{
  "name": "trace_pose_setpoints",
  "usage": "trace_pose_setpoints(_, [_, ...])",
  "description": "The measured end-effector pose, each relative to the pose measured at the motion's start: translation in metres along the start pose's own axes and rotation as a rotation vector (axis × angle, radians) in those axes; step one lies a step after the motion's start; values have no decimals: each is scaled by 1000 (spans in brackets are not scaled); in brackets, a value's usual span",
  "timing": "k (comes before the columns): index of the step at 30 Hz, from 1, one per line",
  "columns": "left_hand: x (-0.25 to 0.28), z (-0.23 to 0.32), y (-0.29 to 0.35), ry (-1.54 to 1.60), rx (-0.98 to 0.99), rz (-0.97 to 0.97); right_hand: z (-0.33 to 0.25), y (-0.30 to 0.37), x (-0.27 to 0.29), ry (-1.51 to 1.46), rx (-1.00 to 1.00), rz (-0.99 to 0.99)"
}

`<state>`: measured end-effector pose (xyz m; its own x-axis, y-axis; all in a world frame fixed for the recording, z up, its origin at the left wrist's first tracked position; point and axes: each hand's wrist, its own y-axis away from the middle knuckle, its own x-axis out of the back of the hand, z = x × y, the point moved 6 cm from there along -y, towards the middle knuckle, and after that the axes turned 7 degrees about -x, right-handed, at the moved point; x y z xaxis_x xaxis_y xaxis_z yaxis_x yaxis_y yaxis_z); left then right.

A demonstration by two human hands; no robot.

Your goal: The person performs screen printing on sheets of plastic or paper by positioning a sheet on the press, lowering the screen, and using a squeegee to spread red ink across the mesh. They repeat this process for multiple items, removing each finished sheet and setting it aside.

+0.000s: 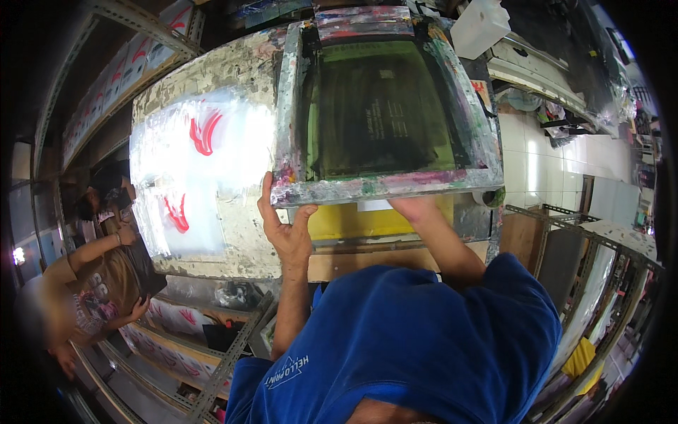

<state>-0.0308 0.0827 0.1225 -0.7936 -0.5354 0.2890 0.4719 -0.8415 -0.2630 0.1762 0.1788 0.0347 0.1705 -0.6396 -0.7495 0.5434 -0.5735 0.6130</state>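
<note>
A screen printing frame [381,185], its wooden rim smeared with dried ink, holds a dark green mesh [381,106]. My left hand [288,237] is closed around the near left corner, index finger along the side and thumb at the front edge. My right hand [415,209] reaches beneath the front edge, its fingers hidden under the frame. Below the frame lies a yellow board or sheet [346,221]. A small strip of white material [374,205] shows on it, beside my right hand.
Clear sheets with red brush-like prints [206,133] lie on the stained worktable [247,265] to the left. At far left another person [106,275] stands by metal racks [212,374]. A white plastic container [482,28] stands back right; shelving [600,240] is at right.
</note>
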Motion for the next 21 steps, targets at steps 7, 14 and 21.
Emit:
trace_pose_setpoints(7, [4, 0, -3, -40, -10, -18, -49, -105, -25, 10, 81, -473])
trace_pose_setpoints(14, [-1, 10, -6, -15, -25, 3, -146, -61, -31, 169, 467, -455])
trace_pose_setpoints(21, [3, 19, -14, 14, -42, 65, -194, 119, -32, 329, 1021, -56])
